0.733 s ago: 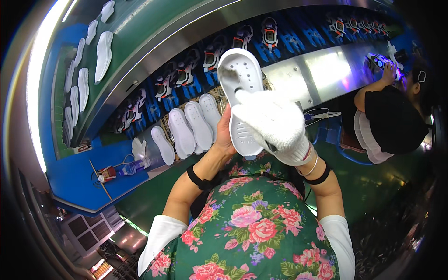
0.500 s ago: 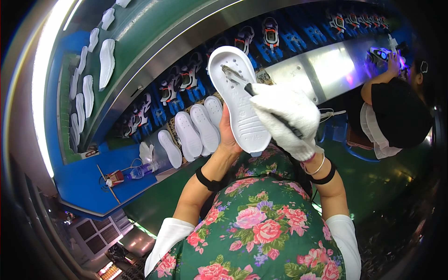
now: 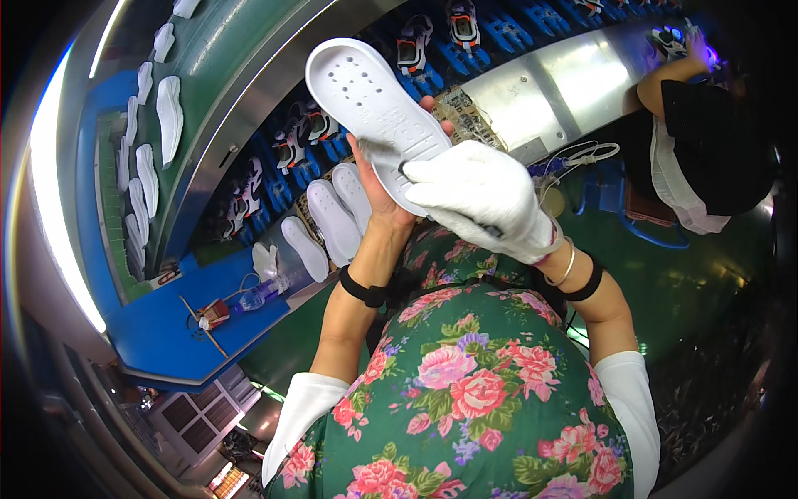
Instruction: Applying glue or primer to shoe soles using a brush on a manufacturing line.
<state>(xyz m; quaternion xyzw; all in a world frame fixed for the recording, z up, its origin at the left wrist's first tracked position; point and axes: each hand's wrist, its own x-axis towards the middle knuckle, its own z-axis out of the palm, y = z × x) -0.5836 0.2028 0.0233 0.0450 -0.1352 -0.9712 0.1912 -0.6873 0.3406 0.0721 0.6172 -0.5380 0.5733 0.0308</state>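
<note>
Bare fingers (image 3: 429, 103) of the left hand (image 3: 384, 187) curl round the right edge of a white shoe sole (image 3: 353, 83), the thumb along its left edge. On my feed, the gloved right hand (image 3: 478, 191) has its fingers pressed together, pinching a brush (image 3: 387, 155) with blurred bristles at the sole's narrow half; I cannot tell whether they touch. Held in the air ahead of a floral apron (image 3: 465, 382), the sole points its broad, hole-dotted end forward and left, its long axis slanting back to the right beneath the glove.

Beyond, to my left, stands a blue table (image 3: 158, 341); a clear bottle (image 3: 259, 295) and a white glove (image 3: 265, 259) lie near its right edge, a thin stick (image 3: 189, 309) farther in. Just past that edge, more white soles (image 3: 332, 223) stand in a row, slanting likewise. Rightward runs a steel plate (image 3: 573, 75), and a co-worker (image 3: 706, 141) in black reaches to a shoe (image 3: 667, 40). Farther off I see unfinished shoes (image 3: 464, 25) on blue racks (image 3: 503, 33), and, leftward, a green belt (image 3: 249, 25) bearing soles, beside a bright strip light (image 3: 50, 166).
</note>
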